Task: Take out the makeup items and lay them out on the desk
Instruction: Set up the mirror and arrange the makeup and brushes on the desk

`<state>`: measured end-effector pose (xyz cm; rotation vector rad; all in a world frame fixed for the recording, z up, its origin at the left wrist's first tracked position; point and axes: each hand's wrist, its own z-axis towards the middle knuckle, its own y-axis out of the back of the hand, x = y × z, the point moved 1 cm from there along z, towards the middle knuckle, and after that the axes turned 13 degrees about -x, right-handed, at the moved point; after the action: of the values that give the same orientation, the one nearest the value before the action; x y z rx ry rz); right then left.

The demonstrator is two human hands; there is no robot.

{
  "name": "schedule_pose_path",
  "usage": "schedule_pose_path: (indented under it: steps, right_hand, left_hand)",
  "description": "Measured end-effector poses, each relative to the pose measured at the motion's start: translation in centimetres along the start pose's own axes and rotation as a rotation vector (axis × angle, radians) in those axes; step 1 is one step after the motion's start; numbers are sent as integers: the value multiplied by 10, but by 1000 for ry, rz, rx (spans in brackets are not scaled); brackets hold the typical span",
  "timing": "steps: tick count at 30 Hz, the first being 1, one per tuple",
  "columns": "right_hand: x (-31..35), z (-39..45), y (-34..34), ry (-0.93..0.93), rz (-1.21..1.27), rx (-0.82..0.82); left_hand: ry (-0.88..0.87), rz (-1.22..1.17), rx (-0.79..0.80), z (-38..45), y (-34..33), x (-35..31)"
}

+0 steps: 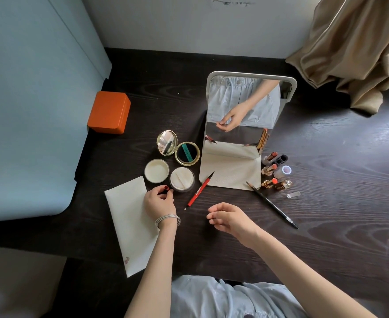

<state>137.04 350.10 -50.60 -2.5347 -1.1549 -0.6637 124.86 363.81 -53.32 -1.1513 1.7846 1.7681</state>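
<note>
At the far left of the dark wood tabletop an orange box sits closed against the blue wall. Nearer the person lies one flat white pouch, and the left hand, three thin bangles on its wrist, rests on its upper right corner, fingers curled round a small dark red cap. Just beyond that hand stand two round pieces touching each other: a cream jar lid and an open powder jar with a puff inside. Behind them one gold compact lies open, mirror lid up to the left. One red liner pen, uncapped, lies slanted between the jar and the standing mirror, its tip reaching the mirror's base. The right hand hovers over bare wood, fingers loosely curled, holding nothing. The mirror stands on a cream cloth and blocks what is behind it. One black brow pencil runs diagonally off the cloth's right corner. Right of the mirror crowd three opened lipsticks, with about four loose caps beside them; the exact count of caps is hard to tell. A tan curtain hangs at the far right.
</note>
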Motion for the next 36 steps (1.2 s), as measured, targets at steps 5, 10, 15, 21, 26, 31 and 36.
schedule_pose_path:
  steps: [5,10,15,21,26,31,36]
  right_hand:
    - [-1,0,-2,10,2,3]
    - [-3,-2,-5,19,20,8]
    - [-6,-5,-27,28,23,38]
    - [-13,-9,-68,48,23,68]
    - [-23,-7,-92,48,1,9]
    - [-34,-9,-110,51,-20,-32]
    - [-37,-16,-126,121,-119,-119]
  left_hand:
    - [-10,13,15,-2,4,-1]
    - [-45,80,-23,-8,29,-4]
    - [-103,240,-71,-3,68,19]
    - [-69,466,-33,10,100,32]
    - [57,451,81,26,112,34]
    - [314,308,231,41,121,40]
    - [548,40,430,53,139,46]
